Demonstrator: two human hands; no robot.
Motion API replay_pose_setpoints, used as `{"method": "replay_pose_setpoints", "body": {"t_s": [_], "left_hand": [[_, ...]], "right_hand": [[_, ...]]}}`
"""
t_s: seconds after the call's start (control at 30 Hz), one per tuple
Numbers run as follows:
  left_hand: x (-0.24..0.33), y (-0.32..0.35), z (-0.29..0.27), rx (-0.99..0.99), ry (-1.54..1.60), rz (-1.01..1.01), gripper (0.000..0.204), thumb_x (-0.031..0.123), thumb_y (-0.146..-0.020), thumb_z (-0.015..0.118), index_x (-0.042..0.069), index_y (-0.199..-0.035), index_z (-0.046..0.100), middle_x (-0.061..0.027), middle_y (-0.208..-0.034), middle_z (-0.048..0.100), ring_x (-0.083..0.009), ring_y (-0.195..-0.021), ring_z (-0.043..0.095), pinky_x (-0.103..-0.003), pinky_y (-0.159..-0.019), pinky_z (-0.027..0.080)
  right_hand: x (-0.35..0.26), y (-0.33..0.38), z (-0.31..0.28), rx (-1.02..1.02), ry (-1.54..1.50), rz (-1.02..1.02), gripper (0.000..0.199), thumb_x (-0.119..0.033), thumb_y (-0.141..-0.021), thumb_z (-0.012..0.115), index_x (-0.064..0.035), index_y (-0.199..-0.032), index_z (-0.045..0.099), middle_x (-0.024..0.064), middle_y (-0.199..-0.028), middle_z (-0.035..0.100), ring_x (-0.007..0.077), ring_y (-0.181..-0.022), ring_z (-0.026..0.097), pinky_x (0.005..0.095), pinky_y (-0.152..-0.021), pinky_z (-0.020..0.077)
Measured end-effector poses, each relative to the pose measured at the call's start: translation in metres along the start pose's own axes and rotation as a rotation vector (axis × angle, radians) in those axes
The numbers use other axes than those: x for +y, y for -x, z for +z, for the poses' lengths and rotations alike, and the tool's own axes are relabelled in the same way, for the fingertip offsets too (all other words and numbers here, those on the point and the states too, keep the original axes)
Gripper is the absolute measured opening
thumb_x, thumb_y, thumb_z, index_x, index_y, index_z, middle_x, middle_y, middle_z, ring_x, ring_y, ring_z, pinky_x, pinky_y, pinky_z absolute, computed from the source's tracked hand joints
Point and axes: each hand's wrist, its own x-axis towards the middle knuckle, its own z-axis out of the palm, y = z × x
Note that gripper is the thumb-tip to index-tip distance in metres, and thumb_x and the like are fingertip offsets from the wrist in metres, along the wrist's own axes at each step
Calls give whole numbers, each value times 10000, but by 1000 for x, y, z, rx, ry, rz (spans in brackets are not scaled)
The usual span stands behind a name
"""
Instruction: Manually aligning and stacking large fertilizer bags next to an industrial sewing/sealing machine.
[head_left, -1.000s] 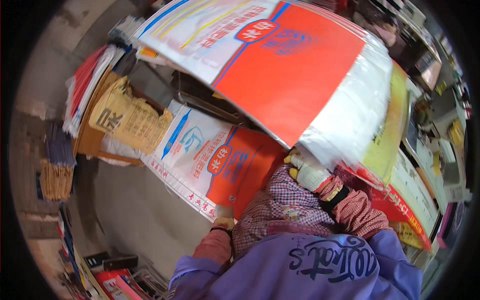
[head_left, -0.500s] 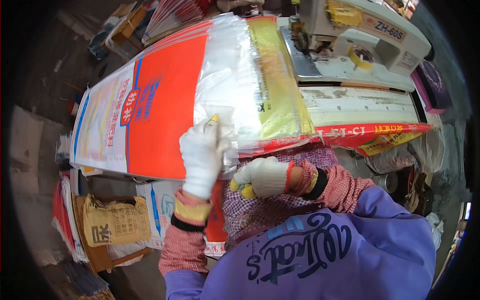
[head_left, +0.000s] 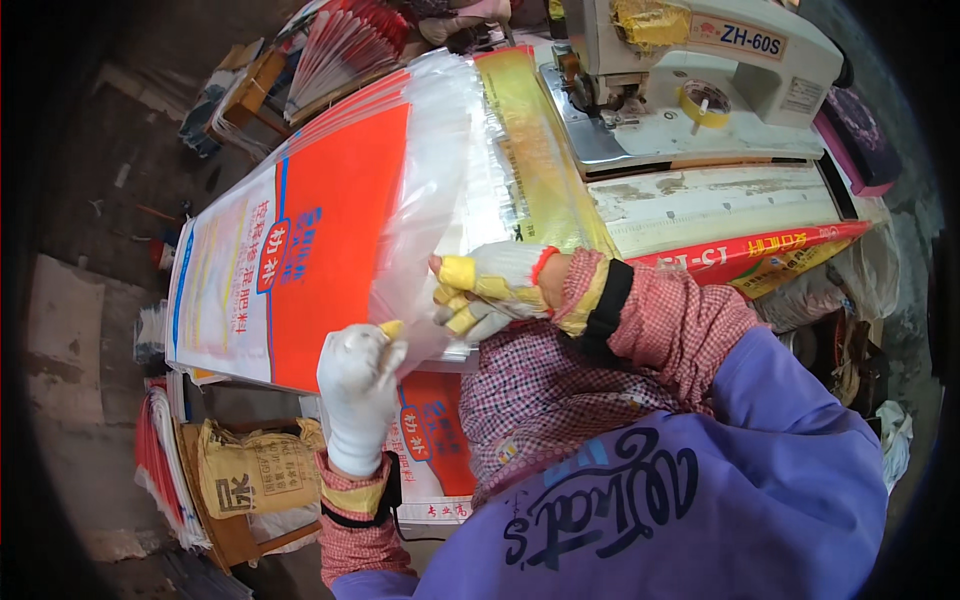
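A stack of printed woven sacks (head_left: 350, 165), orange-red and white, lies across the worktable with clear plastic liners (head_left: 430, 190) sticking out of their mouths. My left hand (head_left: 358, 375), in a white glove with yellow fingertips, is closed on the near corner of the top clear liner. My right hand (head_left: 495, 288), gloved alike, has its fingers curled at the liner's right edge, and film runs up to the fingertips. The film between the two hands is lifted and creased. Just beyond my right hand lie yellow printed sacks (head_left: 545, 150).
A white sewing machine (head_left: 720, 60) stands at the far right, with a roll of yellow tape (head_left: 704, 104) on its bed. A red sack (head_left: 790, 255) hangs along the table's right front edge. At lower left a brown paper sack (head_left: 262, 468) rests by a wooden frame.
My left hand has moved left and nearer, drawing the liner's corner with it. My right hand has gone up and left from my lap to the liner's edge.
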Motion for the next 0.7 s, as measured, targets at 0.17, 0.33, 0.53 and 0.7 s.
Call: {"method": "replay_pose_setpoints", "body": {"t_s": [0.17,0.33,0.53,0.7], "left_hand": [[-2,15,0,-307,-206,283,121,161,-746,692,118,-830,616,-18,-687,552,-207,-656,564,-352,-594,405],[-20,8,-7,-636,-8,190,180,145,-762,731,46,-905,683,-56,-723,634,-212,-619,601,-331,-578,473],[-50,-44,14,-54,645,-642,397,243,-772,756,-65,-989,629,-78,-845,664,-101,-752,597,-245,-701,489],[-57,-63,28,-108,748,-737,245,191,-810,729,-28,-851,626,-6,-745,615,-51,-671,509,-237,-594,434]], "right_hand": [[-19,-23,-1,299,-285,-163,376,-374,-913,583,-45,-1095,565,115,-944,649,250,-840,666,402,-730,566],[-39,-39,1,348,176,-354,285,-324,-916,584,-48,-889,646,78,-717,661,165,-582,636,329,-511,504],[-47,-65,28,375,764,-743,319,-359,-915,564,-65,-857,672,75,-670,627,200,-561,605,330,-522,462],[-44,-77,15,475,681,-709,348,-380,-921,501,-87,-873,683,112,-828,671,289,-691,649,390,-607,492]]}}
